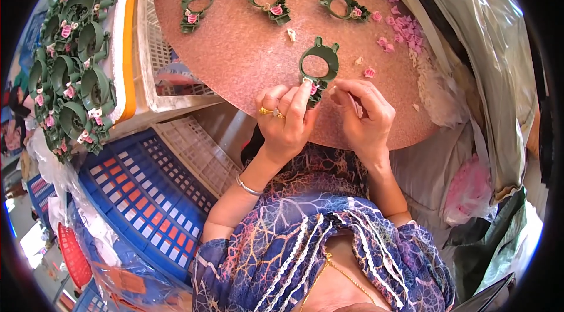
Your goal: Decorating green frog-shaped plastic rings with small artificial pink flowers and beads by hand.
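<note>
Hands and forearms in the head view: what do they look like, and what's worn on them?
Both are ungloved. The left hand wears gold rings, with a plain silver bangle at that wrist. The right hand shows no jewellery. The sleeves are blue-purple with a branching, vein-like print, and leave the forearms bare.

We see dark green on the ring-shaped piece (333, 64) at the left hand (286, 119), speckled reddish-pink on the worktop (235, 56) beneath both hands, pink on the flowers (405, 29) beyond the right hand (370, 119), blue on the basket (117, 224) left of the left hand, and multicoloured branching lines on the blue-purple garment (235, 265).
</note>
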Demonstrator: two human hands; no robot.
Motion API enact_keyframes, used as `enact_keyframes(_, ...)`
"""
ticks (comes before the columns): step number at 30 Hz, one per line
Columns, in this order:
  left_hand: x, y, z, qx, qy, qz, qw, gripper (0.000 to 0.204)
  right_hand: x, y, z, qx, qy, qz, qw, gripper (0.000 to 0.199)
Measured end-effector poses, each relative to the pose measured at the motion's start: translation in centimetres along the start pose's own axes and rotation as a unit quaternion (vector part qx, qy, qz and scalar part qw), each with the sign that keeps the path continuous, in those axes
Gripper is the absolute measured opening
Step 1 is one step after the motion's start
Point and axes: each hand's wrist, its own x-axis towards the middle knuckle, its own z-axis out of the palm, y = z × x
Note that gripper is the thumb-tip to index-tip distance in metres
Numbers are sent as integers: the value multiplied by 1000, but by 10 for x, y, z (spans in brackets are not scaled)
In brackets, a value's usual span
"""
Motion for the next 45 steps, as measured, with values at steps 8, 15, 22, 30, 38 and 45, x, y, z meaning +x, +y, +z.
enact_keyframes(8,0,1,2,-5,19,22,1000,42,-3,-1,2,-83,-17,-51,995,20)
enact_keyframes(15,-2,-2,4,-13,42,67,997,29,3,-9,0,-150,-66,-60,985,21)
enact_keyframes(22,-5,-2,0,-70,38,-15,997,41,10,-15,0,-88,-83,32,992,30)
enact_keyframes(30,-8,-8,-1,-91,33,37,995,55,7,2,10,111,-26,97,989,70)
enact_keyframes(38,-5,-3,4,-152,40,-52,986,51,13,2,8,344,-8,227,911,66)
enact_keyframes(45,-6,-7,4,-155,29,-21,987,53,24,21,-7,139,-36,-11,990,51)
